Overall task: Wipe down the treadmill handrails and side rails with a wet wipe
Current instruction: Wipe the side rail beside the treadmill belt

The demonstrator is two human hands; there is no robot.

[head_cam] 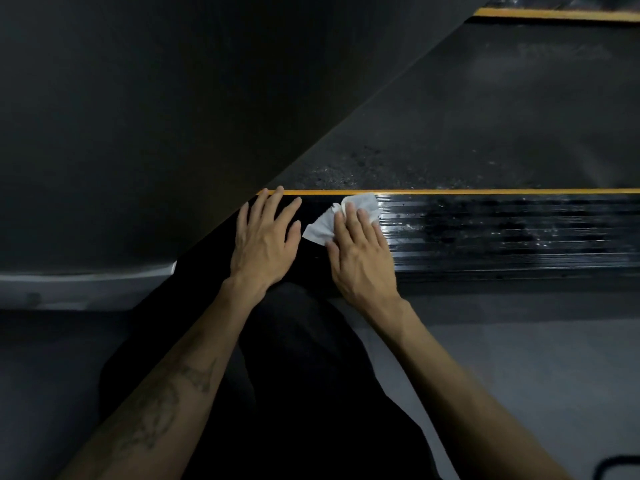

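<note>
treadmill side rail (502, 233), a black ribbed strip with a thin orange line along its far edge, runs level across the middle of the head view from the centre to the right edge. its grooves show a wet sheen and scattered bright specks to the right of the hands. beyond the orange line lies the dark grey running belt (467, 126), dusty and speckled near the rail. a second orange-edged rail (554, 13) shows at the top right, on the far side of the belt.

white crumpled wet wipe (346, 216) lies on the near rail at its left end, touching the ribbed surface just below the orange line. the right hand (360, 251) presses flat on the wipe with fingers straight and close together; the wipe's edges stick out past the fingertips and toward the left hand. this grip is spread, not clenched round the cloth.

left hand (265, 237) rests flat on the black surface just beside the wipe, fingers straight and slightly fanned, holding nothing; its fingertips reach the orange line.

a large dark slanted panel (138, 116) fills the upper left. grey floor (519, 375) lies below the rail. the person's leg in black trousers (304, 375) shows between the forearms.
</note>
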